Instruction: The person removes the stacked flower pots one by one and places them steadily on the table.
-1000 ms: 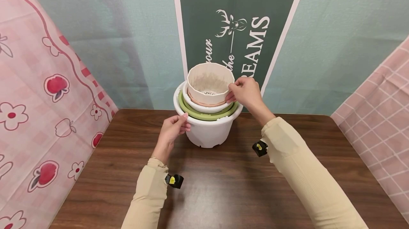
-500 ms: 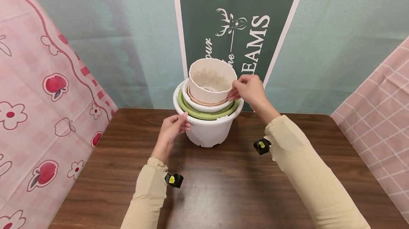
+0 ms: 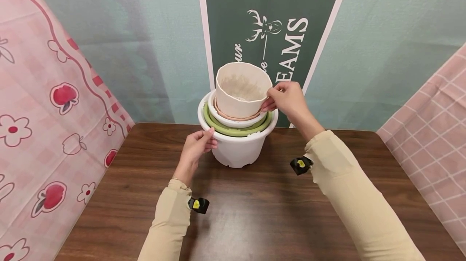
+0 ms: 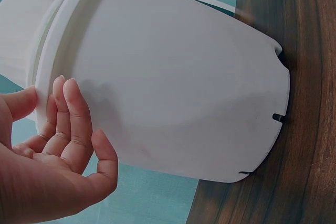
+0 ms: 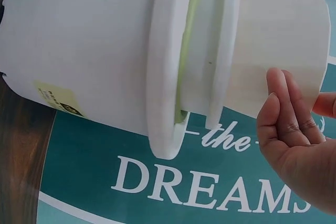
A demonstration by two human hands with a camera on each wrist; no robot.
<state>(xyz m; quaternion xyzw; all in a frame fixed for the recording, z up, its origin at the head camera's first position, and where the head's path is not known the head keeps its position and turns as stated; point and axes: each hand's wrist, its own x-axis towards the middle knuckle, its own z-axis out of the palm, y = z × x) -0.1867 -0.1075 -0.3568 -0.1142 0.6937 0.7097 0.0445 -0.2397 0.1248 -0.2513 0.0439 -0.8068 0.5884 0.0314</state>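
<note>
A large white flower pot (image 3: pixel 238 151) stands upright near the table's back edge. Nested in it are a green pot (image 3: pixel 233 132), a smaller white pot (image 3: pixel 236 123) and a peach-coloured pot, of which mostly the rim shows. Topmost is a cream faceted pot (image 3: pixel 238 105), its lower part inside the stack, brownish stains on its inner wall. My right hand (image 3: pixel 287 99) pinches the cream pot's rim at the right, fingers along its outer wall. With thumb and fingers my left hand (image 3: pixel 196 145) grips the large white pot's rim at the front left.
The stack stands on a dark wood table (image 3: pixel 247 212). Behind it hangs a blue-green cloth (image 3: pixel 145 50) with white lettering. A pink fruit-print cloth (image 3: pixel 54 131) borders the left, a pink checked cloth (image 3: pixel 429 131) the right.
My right hand has lifted the cream pot somewhat, so more of its outer wall shows above the peach rim. My left hand has stayed on the large white pot's rim.
</note>
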